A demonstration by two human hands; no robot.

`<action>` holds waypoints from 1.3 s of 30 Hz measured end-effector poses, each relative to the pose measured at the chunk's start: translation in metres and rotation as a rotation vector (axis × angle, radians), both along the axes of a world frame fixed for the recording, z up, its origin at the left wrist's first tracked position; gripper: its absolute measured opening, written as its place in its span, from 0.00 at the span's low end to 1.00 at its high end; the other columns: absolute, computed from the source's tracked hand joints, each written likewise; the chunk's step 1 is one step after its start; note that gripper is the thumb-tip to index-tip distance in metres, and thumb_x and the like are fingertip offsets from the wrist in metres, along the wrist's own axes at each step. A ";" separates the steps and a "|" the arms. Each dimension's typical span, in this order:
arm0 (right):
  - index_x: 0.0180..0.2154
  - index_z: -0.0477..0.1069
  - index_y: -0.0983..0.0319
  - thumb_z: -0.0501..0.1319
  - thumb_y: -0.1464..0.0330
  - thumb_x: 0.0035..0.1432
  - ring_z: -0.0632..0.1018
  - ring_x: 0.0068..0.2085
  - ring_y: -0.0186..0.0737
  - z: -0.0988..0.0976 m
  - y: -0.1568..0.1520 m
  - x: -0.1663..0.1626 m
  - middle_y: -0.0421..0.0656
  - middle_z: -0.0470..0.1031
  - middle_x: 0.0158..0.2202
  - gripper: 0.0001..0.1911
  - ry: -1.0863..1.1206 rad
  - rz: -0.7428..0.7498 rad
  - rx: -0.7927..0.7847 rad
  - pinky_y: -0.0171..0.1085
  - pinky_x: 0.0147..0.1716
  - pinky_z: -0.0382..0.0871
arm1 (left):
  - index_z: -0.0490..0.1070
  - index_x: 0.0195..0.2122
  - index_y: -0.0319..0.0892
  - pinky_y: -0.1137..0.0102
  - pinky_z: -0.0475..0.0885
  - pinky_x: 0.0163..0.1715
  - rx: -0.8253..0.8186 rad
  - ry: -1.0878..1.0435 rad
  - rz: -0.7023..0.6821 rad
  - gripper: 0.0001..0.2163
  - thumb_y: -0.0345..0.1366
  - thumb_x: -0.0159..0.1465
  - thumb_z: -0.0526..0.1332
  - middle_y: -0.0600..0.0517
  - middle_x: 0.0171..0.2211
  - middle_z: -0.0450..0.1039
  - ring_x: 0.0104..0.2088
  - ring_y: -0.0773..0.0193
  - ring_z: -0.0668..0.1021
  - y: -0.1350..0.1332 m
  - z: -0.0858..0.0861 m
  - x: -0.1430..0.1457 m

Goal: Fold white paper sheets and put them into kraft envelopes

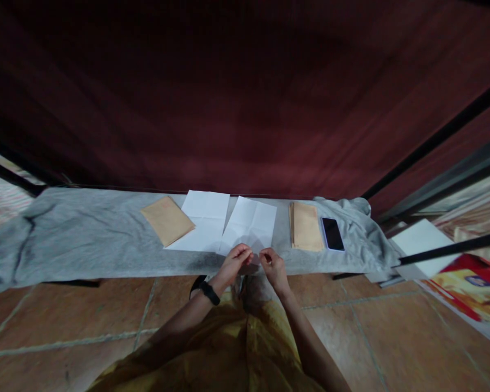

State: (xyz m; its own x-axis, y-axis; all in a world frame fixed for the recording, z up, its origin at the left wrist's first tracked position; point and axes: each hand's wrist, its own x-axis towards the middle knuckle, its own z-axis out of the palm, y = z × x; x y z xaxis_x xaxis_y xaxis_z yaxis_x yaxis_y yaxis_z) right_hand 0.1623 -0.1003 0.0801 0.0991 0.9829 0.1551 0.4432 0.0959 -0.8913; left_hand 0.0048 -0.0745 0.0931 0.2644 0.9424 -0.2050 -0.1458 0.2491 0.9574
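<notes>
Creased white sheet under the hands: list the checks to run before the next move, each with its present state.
1. Both the left hand and the right hand are at the near edge of the creased sheet: ok.
2. The sheet lies unfolded on the grey cloth: ok.
3. The sheet is clear of the second white sheet: not ok, their edges overlap.
4. The phone is clear of the sheet: ok, it lies beyond the envelope stack.
5. The fingers pinch the edge rather than rest on it: cannot tell.
</notes>
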 end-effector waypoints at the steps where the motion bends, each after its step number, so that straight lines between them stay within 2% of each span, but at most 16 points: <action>1: 0.35 0.72 0.60 0.55 0.65 0.60 0.76 0.32 0.38 0.000 0.001 0.000 0.42 0.77 0.31 0.09 0.006 0.007 0.012 0.35 0.36 0.70 | 0.69 0.31 0.42 0.72 0.65 0.31 0.001 0.007 0.002 0.16 0.51 0.58 0.64 0.56 0.27 0.70 0.27 0.69 0.70 0.000 0.000 0.000; 5: 0.35 0.71 0.60 0.55 0.66 0.61 0.77 0.33 0.38 -0.002 0.001 0.000 0.41 0.76 0.31 0.08 -0.035 0.039 0.029 0.35 0.36 0.70 | 0.70 0.31 0.42 0.72 0.65 0.30 0.011 0.018 0.007 0.14 0.48 0.59 0.65 0.56 0.26 0.69 0.26 0.69 0.69 0.000 -0.001 0.000; 10: 0.29 0.68 0.59 0.54 0.68 0.60 0.74 0.30 0.37 -0.011 -0.004 0.007 0.38 0.71 0.26 0.08 -0.251 0.040 0.008 0.34 0.35 0.67 | 0.69 0.30 0.42 0.72 0.64 0.29 0.018 0.014 0.032 0.12 0.45 0.59 0.64 0.56 0.26 0.70 0.25 0.70 0.69 0.001 -0.007 -0.002; 14: 0.34 0.69 0.59 0.53 0.71 0.60 0.76 0.36 0.39 -0.019 -0.005 0.013 0.40 0.73 0.32 0.07 -0.371 0.015 0.032 0.36 0.41 0.68 | 0.68 0.31 0.42 0.72 0.65 0.30 0.049 0.029 0.006 0.11 0.45 0.60 0.63 0.55 0.26 0.70 0.26 0.68 0.70 0.001 -0.018 -0.006; 16: 0.40 0.70 0.59 0.53 0.71 0.62 0.77 0.41 0.41 -0.022 -0.003 0.015 0.43 0.74 0.37 0.09 -0.397 0.017 0.061 0.39 0.45 0.69 | 0.66 0.30 0.43 0.71 0.65 0.31 0.130 0.109 0.006 0.11 0.45 0.60 0.63 0.57 0.25 0.67 0.27 0.68 0.69 0.005 -0.024 -0.011; 19: 0.50 0.69 0.60 0.53 0.70 0.64 0.75 0.51 0.45 -0.030 -0.002 0.014 0.48 0.75 0.48 0.14 -0.462 0.064 0.104 0.44 0.52 0.69 | 0.63 0.27 0.45 0.71 0.65 0.32 0.299 0.336 0.105 0.11 0.43 0.62 0.61 0.58 0.24 0.62 0.27 0.67 0.68 0.020 -0.035 -0.024; 23: 0.59 0.67 0.63 0.56 0.70 0.65 0.69 0.61 0.49 -0.047 -0.007 0.013 0.54 0.70 0.60 0.21 -0.623 0.150 0.170 0.50 0.59 0.64 | 0.65 0.28 0.45 0.67 0.67 0.36 0.427 0.666 0.207 0.08 0.39 0.65 0.57 0.55 0.27 0.66 0.31 0.63 0.70 0.045 -0.045 -0.046; 26: 0.61 0.65 0.62 0.58 0.69 0.65 0.69 0.61 0.49 -0.058 -0.010 0.017 0.53 0.70 0.61 0.23 -0.675 0.192 0.186 0.51 0.60 0.64 | 0.67 0.28 0.45 0.63 0.69 0.43 0.444 0.743 0.211 0.06 0.36 0.64 0.57 0.51 0.30 0.69 0.35 0.59 0.73 0.055 -0.050 -0.056; 28: 0.61 0.66 0.60 0.59 0.68 0.65 0.70 0.61 0.49 -0.061 -0.009 0.020 0.52 0.71 0.61 0.23 -0.683 0.203 0.182 0.51 0.59 0.65 | 0.69 0.34 0.45 0.59 0.68 0.49 0.450 0.795 0.238 0.02 0.34 0.63 0.58 0.47 0.36 0.72 0.42 0.55 0.74 0.056 -0.053 -0.057; 32: 0.57 0.70 0.59 0.60 0.68 0.65 0.73 0.59 0.48 -0.059 -0.001 0.026 0.51 0.72 0.59 0.20 -0.703 0.222 0.153 0.49 0.57 0.68 | 0.70 0.46 0.42 0.53 0.62 0.57 0.438 0.870 0.257 0.14 0.30 0.58 0.60 0.41 0.50 0.71 0.55 0.47 0.70 0.056 -0.053 -0.052; 35: 0.53 0.73 0.59 0.56 0.70 0.66 0.76 0.55 0.48 -0.056 0.003 0.036 0.50 0.75 0.56 0.16 -0.724 0.229 0.114 0.47 0.54 0.70 | 0.71 0.45 0.42 0.52 0.60 0.59 0.375 0.807 0.250 0.16 0.27 0.55 0.61 0.41 0.48 0.72 0.54 0.46 0.70 0.062 -0.050 -0.049; 39: 0.50 0.75 0.57 0.52 0.74 0.66 0.78 0.50 0.46 -0.052 0.002 0.057 0.47 0.77 0.53 0.17 -0.722 0.278 0.095 0.46 0.51 0.72 | 0.74 0.36 0.44 0.57 0.63 0.57 0.333 0.696 0.255 0.11 0.27 0.52 0.63 0.46 0.40 0.74 0.49 0.51 0.73 0.068 -0.048 -0.048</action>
